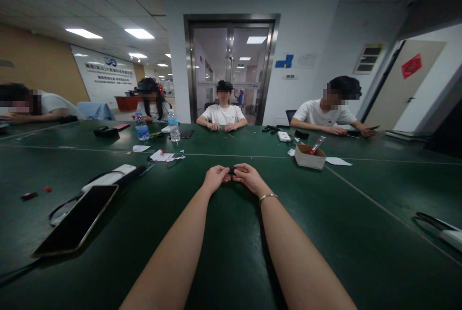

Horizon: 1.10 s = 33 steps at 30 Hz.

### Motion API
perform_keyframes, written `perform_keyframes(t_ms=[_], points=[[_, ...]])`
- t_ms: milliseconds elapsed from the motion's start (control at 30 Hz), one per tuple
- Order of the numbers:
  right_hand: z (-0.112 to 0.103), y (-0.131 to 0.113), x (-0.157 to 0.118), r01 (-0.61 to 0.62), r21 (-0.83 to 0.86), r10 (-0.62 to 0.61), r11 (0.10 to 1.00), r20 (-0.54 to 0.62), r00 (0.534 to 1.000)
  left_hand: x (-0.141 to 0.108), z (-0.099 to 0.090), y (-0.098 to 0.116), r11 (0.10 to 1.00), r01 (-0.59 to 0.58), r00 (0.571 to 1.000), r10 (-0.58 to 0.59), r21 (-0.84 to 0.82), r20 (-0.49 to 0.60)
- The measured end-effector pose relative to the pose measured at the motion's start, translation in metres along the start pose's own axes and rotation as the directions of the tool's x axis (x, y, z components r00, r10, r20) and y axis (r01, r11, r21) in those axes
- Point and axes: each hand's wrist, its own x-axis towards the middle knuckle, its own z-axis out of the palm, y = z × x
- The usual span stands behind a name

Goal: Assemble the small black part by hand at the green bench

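Both my arms reach forward over a dark green table [231, 233]. Between the fingertips of my left hand [215, 178] and my right hand [249, 178] is a small black object [231, 171], too small to name. The fingers of each hand pinch it, one from either side, just above the table top. My right wrist wears a silver bracelet [269, 197]. To the left of my arms lies a phone [77, 221] with a dark screen, beside a white device [110, 177] with a black cable.
Ahead on the left stand two water bottles [142, 127] near paper scraps [161, 156]. An open cardboard box [309, 158] sits ahead on the right. Small red and black pieces [29, 196] lie at far left. Several people sit around the table's far side.
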Motion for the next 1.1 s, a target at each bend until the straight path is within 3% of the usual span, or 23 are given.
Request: perform_keyframes(t_ms=[467,933,1100], points=[[0.004,-0.004,-0.004,-0.007,-0.013,0.007,1.000,0.004,1.000,-0.001,-0.002,0.001,0.984,0.015,1.000,-0.014,0.177,-0.006],[0.009,-0.005,-0.001,0.056,-0.056,-0.055,0.997,0.014,0.998,-0.003,0.000,0.012,0.980,0.052,0.996,-0.039,0.194,-0.075],[0.009,-0.005,-0.001,0.017,-0.067,-0.017,0.998,0.002,1.000,-0.002,0.000,0.007,0.969,0.000,0.999,0.011,0.245,-0.041]])
